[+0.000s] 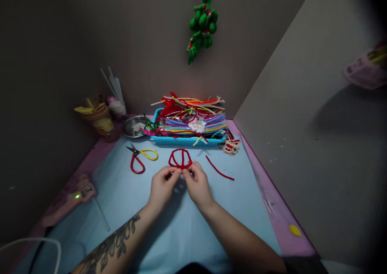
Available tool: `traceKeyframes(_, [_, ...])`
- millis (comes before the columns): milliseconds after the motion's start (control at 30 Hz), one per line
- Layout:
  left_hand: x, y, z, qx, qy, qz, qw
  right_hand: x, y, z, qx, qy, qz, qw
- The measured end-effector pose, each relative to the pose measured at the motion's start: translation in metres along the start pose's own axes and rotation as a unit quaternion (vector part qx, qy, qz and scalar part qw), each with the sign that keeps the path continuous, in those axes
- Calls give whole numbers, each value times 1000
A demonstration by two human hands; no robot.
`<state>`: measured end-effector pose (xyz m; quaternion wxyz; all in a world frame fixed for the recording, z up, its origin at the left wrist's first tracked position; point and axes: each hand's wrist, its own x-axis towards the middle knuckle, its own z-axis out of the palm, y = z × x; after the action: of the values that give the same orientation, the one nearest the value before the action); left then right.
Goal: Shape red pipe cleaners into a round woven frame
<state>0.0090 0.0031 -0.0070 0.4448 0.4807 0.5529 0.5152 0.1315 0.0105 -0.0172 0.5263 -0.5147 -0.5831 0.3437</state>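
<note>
Between my hands is a red pipe cleaner shape point(182, 158), bent into a rounded frame with bars across its inside. My left hand point(165, 183) pinches its lower edge with thumb and fingers. Close beside it, my right hand point(198, 183) pinches the same edge, thumbs nearly meeting. The shape is held just above the blue table covering point(181, 233). To the right of my right hand lies a loose red pipe cleaner point(219, 170). Scissors point(139, 156) with one red and one yellow handle lie spread apart to the left.
A blue tray point(187, 141) of colourful pipe cleaners stands at the back. Near it are a metal bowl point(130, 129) and a lion-face ornament point(230, 146). At left lie a pink glue gun point(72, 201) and a pot point(104, 124). Green decorations point(203, 24) hang above.
</note>
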Motion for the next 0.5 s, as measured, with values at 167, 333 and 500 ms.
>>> traceKeyframes(167, [-2, 0, 1, 1, -23, 5, 1000, 1, -4, -2, -2, 13, -7, 1000])
traceKeyframes(333, [1, -2, -3, -6, -11, -17, 1000, 6, -1, -8, 48, -7, 11, 999])
traceKeyframes(500, [4, -3, -6, -8, 6, -8, 1000, 5, 1, -11, 58, -10, 2, 998])
